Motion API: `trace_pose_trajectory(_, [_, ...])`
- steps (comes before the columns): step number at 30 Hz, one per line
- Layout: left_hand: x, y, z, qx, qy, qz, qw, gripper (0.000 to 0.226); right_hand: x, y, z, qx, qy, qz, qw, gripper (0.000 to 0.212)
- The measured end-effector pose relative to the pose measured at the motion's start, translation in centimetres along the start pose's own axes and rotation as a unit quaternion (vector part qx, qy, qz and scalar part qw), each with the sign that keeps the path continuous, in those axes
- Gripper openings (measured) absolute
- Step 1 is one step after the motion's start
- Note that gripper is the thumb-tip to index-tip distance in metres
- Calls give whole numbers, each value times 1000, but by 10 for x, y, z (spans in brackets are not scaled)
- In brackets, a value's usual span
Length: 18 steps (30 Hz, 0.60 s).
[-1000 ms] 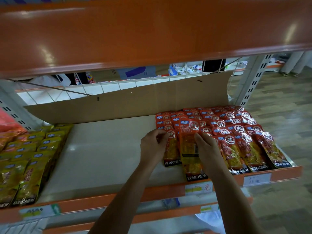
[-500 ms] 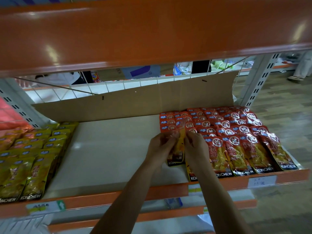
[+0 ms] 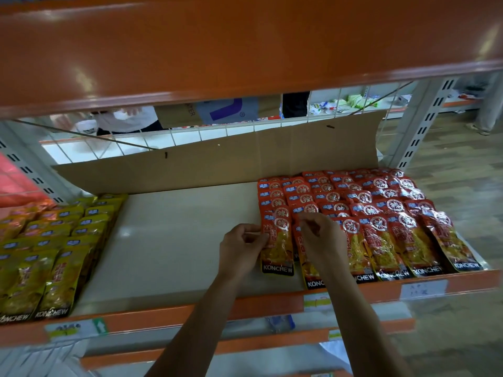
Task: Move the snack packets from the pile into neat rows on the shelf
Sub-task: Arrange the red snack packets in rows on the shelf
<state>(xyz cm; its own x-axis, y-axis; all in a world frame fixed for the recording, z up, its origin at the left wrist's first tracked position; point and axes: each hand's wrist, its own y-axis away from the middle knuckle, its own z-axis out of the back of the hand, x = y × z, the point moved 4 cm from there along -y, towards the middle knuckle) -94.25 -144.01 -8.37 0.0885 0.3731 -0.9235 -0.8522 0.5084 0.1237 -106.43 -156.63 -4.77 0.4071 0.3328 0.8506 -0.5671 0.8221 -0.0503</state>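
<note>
Packet (image 3: 277, 242) pinched in my left hand (image 3: 241, 247), right hand's (image 3: 319, 240) hold unclear, I should square it level with the neighbouring rows (image 3: 381, 240).

Alt text: A shop aisle. Paper price labels (image 3: 317, 302) line the orange shelf edge (image 3: 272, 302) just below the left hand (image 3: 239, 246) pinching a red packet (image 3: 277, 240). Rows of identical snack packets (image 3: 381, 213) fill the shelf to its right, with yellow packets (image 3: 54, 240) well left.

Close head view, down onto shelf (image 3: 177, 240)
</note>
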Motion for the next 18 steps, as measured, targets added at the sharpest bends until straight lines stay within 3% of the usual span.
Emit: trace_pose_trajectory(18, [-4, 3, -4, -7, -152, -24, 988, 28, -6, 0, -2, 15, 13, -7, 1000, 22])
